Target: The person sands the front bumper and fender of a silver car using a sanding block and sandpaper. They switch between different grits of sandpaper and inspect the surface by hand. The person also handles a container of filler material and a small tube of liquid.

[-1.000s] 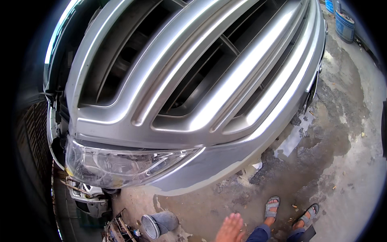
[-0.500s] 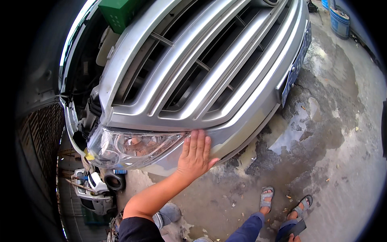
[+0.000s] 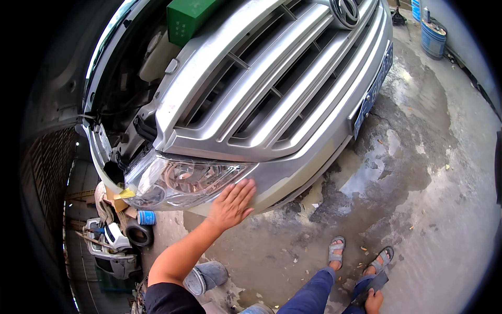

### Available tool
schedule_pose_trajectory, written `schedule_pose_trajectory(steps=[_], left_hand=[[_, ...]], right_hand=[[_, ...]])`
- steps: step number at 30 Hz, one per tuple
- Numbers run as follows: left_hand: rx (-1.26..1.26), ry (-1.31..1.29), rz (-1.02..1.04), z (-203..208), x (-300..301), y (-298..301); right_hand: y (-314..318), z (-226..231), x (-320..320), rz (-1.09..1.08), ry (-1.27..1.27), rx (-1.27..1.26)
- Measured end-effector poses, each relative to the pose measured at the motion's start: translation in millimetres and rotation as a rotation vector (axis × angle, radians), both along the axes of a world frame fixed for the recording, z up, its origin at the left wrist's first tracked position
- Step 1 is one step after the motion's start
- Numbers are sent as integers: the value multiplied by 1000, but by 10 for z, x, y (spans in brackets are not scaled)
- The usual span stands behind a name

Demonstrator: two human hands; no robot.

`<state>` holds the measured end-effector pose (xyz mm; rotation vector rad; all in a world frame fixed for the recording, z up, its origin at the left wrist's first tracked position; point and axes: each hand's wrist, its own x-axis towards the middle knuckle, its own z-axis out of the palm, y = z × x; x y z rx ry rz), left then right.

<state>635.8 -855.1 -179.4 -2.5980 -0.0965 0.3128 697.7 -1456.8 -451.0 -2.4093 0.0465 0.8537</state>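
My left hand point(image 3: 233, 203) lies flat, fingers stretched out, on the silver front bumper point(image 3: 285, 175) of a car. Its fingertips are just below the pointed inner corner of the clear headlight point(image 3: 196, 178). Nothing is held in it. Low on the right, beside my leg, my right hand point(image 3: 373, 302) grips a dark grey flat sheet point(image 3: 377, 281), partly cut off by the lower edge. Above the headlight runs the silver slatted grille point(image 3: 261, 99). Beige patches point(image 3: 293, 180) show along the bumper's lower part.
A green box point(image 3: 189, 20) sits at the open engine bay's edge. Grey bucket point(image 3: 209, 276) stands near my left arm; a tyre point(image 3: 139, 233) and blue can point(image 3: 147, 217) lie behind. My sandalled feet point(image 3: 337, 251) are on wet, patchy concrete point(image 3: 376, 209). Blue bucket point(image 3: 433, 39) stands far right.
My left hand has slid left along the bumper, from the headlight's inner corner to below its lower edge. The view has shifted, and more of my right hand and its sheet shows.
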Motion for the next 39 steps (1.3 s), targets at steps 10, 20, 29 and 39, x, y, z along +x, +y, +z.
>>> schedule_pose_trajectory(steps=[10,20,29,39], left_hand=[[106,82,-153,-358,794,-168],[39,-23,-127,-554,1419,-430],[98,64,-210,108,-1,116],[60,98,-154,-480,1402,-339]], right_hand=[[-24,-61,-65,-16,-14,21],[196,157,57,87,85,-97],[112,79,4,6,5,-31],[46,9,-129,-53,65,-68]])
